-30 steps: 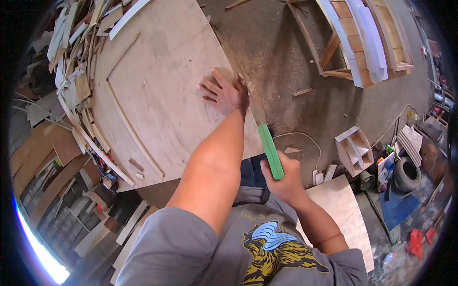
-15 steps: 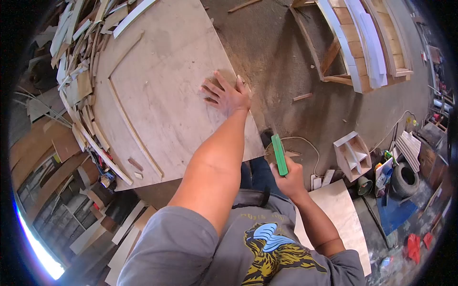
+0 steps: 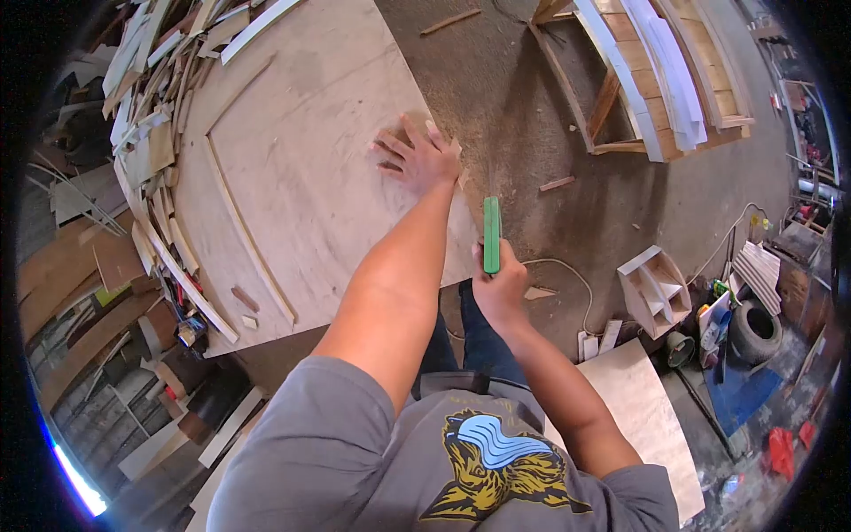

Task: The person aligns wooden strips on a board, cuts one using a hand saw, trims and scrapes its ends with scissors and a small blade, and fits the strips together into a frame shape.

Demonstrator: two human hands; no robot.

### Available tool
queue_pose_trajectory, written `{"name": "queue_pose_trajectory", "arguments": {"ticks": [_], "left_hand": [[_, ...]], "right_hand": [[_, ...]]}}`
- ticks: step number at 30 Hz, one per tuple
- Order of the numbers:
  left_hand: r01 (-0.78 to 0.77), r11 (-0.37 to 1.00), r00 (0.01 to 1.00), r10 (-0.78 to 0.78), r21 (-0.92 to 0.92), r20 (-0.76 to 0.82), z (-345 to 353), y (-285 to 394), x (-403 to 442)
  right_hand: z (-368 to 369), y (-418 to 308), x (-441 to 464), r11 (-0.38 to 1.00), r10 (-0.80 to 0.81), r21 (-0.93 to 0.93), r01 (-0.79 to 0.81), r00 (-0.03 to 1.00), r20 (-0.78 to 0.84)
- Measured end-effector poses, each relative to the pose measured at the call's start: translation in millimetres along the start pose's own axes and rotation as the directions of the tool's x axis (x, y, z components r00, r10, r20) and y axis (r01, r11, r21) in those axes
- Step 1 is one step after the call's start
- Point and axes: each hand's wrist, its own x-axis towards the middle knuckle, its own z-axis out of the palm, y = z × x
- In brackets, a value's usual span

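Note:
My left hand [image 3: 418, 161] presses flat on a large plywood sheet [image 3: 301, 177], fingers spread, close to its right edge. A small light piece of wood [image 3: 462, 177] shows at the edge beside that hand. My right hand [image 3: 499, 284] is closed round the green handle of a hand saw [image 3: 492, 235], upright in view just off the sheet's right edge. The saw's blade is edge-on and barely visible. Pale sawdust [image 3: 461, 111] lies on the floor along the edge.
Wood offcuts [image 3: 155, 133] are heaped along the sheet's left side, with a thin strip [image 3: 248, 235] lying on it. A curved wooden frame [image 3: 638, 80] stands at upper right. A cable [image 3: 576, 275], a small wooden box [image 3: 654, 291] and a tyre [image 3: 755, 332] lie to the right.
My right hand has moved the saw forward and slightly left, nearer the sheet's edge. The left hand stays in place on the plywood, and the view has shifted slightly.

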Motion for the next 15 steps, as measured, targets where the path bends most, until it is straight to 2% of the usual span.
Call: {"name": "queue_pose_trajectory", "arguments": {"ticks": [2,5,6,8,12,15], "left_hand": [[-0.014,0.995,0.999,0.010,-0.102,-0.044,6.2,-6.0,1.7],[-0.081,0.954,0.983,0.028,-0.290,-0.184,32.5,-22.9,7.0],[-0.119,0.928,0.970,0.031,-0.354,-0.243,32.5,-25.0,7.5],[-0.141,0.886,0.967,0.028,-0.443,-0.252,33.9,-29.1,8.3],[-0.200,0.807,0.951,0.022,-0.555,-0.310,34.8,-37.9,10.3],[-0.293,0.562,0.954,0.115,-0.774,-0.277,36.8,-76.6,31.8]], "right_hand": [[16.5,4.6,-6.6,1.000,0.005,0.015,-0.005,0.999,-0.039],[58.9,27.7,-14.6,0.981,-0.033,-0.193,0.028,0.999,-0.027],[68.6,23.7,-16.8,0.979,-0.039,-0.202,0.032,0.999,-0.032],[86.8,16.6,-16.1,0.974,-0.053,-0.221,0.041,0.998,-0.047],[110.8,16.9,-10.3,0.924,0.026,-0.380,-0.029,1.000,-0.014],[112.3,-5.0,-5.6,0.867,0.192,-0.479,-0.138,0.979,0.065]]}}
